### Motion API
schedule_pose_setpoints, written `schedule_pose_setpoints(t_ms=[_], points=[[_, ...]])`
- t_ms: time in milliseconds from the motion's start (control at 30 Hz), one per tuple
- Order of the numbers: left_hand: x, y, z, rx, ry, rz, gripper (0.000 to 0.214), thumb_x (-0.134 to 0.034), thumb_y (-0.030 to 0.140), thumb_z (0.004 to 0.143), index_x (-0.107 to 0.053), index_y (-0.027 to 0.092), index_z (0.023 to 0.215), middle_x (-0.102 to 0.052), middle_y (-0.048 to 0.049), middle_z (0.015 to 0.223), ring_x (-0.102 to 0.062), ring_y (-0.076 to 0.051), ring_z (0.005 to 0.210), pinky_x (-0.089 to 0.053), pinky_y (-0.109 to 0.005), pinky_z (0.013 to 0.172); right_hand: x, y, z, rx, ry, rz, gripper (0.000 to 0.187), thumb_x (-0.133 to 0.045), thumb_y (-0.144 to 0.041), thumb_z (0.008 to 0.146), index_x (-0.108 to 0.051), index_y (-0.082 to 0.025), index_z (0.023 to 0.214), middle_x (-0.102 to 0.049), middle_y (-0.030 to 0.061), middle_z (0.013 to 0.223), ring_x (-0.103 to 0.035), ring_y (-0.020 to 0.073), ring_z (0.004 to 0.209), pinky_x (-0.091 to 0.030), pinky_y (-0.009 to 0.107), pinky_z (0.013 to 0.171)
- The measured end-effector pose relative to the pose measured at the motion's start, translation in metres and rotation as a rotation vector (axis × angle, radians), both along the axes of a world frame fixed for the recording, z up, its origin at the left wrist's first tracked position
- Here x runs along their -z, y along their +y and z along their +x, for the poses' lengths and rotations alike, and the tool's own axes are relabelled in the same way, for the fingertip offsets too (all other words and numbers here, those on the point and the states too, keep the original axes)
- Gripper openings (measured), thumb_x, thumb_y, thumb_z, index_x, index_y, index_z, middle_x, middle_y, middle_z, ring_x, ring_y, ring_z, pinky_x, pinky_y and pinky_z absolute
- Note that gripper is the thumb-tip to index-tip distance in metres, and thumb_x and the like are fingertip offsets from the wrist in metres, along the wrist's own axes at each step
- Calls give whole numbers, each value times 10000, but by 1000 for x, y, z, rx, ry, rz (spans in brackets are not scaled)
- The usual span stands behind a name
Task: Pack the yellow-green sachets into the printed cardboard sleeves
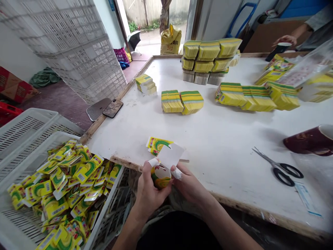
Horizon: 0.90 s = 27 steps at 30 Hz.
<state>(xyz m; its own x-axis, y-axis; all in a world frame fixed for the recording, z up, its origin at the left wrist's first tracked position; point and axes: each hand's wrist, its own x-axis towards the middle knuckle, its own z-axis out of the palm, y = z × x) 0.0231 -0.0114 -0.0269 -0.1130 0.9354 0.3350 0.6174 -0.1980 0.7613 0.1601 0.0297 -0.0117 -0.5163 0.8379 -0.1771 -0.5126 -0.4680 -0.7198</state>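
Between both hands, at the table's near edge, is a small yellow-green cardboard box (161, 178) with its white inner flap (171, 155) standing up. My left hand (149, 189) is closed around the box's left side, its thumb wrapped in white at the tip. My right hand (187, 184) pinches the right side, with white wrapping on its thumb too. Just beyond the fingers, flat yellow-green cartons (156, 144) lie on the white table (221, 146). The lower part of the box is partly hidden by my fingers.
A white crate (62, 137) of folded cartons stands at the left. Bundled cartons (182, 102) sit on the table, with more stacks (205, 62) behind. Scissors (279, 168), a dark mug (309, 140) and a phone (113, 108) lie around. Another person's hand (286, 40) holds a dark cup.
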Motion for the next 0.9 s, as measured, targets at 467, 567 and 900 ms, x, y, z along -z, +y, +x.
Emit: schedule_pose_setpoints(t_ms=[467,567,900], points=[[-3,3,1,116,61,-249,581,-601,188,721,-296,211,1215,-617,-99,1033,-655,-245,847,-538,-371,701,2,-4,5,-64,-484,611,508,-536,-228,893,-438,-220,1392,-529,102,1377,-480,240,1285,-384,416,1084],[8,8,1,115,151,-132,579,-560,163,762,-303,208,1278,-525,-155,1205,-610,-273,1047,-518,-426,849,8,-4,3,-28,-646,915,579,-429,-63,880,-395,-216,1437,-388,103,1503,-330,217,1404,-309,398,1143],[-4,3,-28,39,242,-218,497,-663,227,714,-449,181,1160,-600,-97,1047,-598,-270,986,-510,-430,862,30,12,19,-84,-978,1164,521,-460,-25,852,-513,-196,1342,-319,194,1520,-499,320,1279,-497,435,964]])
